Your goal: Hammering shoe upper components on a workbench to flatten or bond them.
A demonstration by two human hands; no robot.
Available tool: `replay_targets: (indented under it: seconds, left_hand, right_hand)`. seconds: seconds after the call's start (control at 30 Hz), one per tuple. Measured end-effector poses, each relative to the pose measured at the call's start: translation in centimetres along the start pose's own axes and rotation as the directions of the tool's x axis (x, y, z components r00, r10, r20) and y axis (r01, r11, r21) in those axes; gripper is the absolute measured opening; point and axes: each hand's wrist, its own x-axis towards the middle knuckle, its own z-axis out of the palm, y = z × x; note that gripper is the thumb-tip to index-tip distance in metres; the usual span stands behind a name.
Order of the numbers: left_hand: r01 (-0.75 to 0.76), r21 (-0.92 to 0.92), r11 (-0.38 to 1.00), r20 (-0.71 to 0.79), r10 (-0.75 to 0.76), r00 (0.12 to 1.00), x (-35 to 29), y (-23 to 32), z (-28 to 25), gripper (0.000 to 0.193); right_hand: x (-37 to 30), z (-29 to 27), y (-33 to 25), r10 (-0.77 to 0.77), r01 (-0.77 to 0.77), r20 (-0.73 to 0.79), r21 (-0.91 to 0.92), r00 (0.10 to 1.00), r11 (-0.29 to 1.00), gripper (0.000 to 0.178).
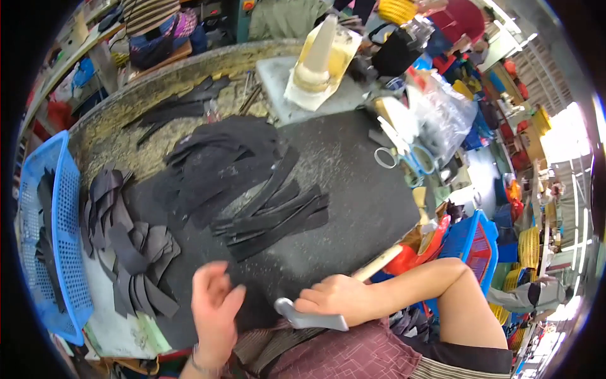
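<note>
My right hand [334, 297] is closed round a hammer close to its head. The grey metal hammer head [314, 320] shows below my fingers, and the pale wooden handle [377, 263] sticks out past my wrist to the upper right. My left hand [214, 309], slightly blurred, hovers over the near edge of the black work mat [360, 189]. Its fingers are loosely bent, apart from the thumb, with nothing visible in them. Beyond it lie flat black strips [278, 218] in a loose fan. A heap of black strips [221, 151] sits farther back.
Dark grey curved pieces [142, 259] pile up at left, beside a blue plastic basket [72, 252] holding black strips. Scissors [416, 158] lie at the right near a clear plastic bag [445, 117]. A cone-shaped pale block [319, 60] stands on a white slab [278, 82] at the back.
</note>
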Motion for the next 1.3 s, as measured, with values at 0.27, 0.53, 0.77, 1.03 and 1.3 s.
replay_targets:
  seconds: [0.27,0.53,0.77,1.03,1.3]
  left_hand:
    - [-0.775,0.470,0.424,0.754,0.265,0.602,4.7,-3.4,8.6,0.030]
    - [-0.902,0.355,0.246,0.853,0.308,0.420,5.2,-3.0,8.5,0.027]
    - [-0.909,0.114,-0.400,0.993,0.066,0.095,4.5,-2.7,8.3,0.037]
    - [-0.894,0.152,-0.421,0.988,0.068,0.136,4.2,-2.9,8.0,0.038]
    - [-0.969,0.230,-0.089,0.959,0.188,0.210,4.6,-2.8,6.2,0.036]
  right_hand:
    - [-7.6,-5.8,1.2,0.116,-0.116,0.001,0.049,0.993,0.992,0.024]
    - [-7.7,-5.4,3.1,0.297,-0.299,-0.041,-0.048,0.954,0.953,0.023]
    - [-6.5,-7.9,4.2,0.266,-0.266,-0.006,-0.072,0.964,0.961,0.026]
    - [-5.6,-7.3,3.9,0.156,-0.186,-0.119,-0.307,0.981,0.933,0.021]
    - [-5.0,-6.9,3.9,0.204,-0.204,-0.019,-0.177,0.979,0.963,0.021]
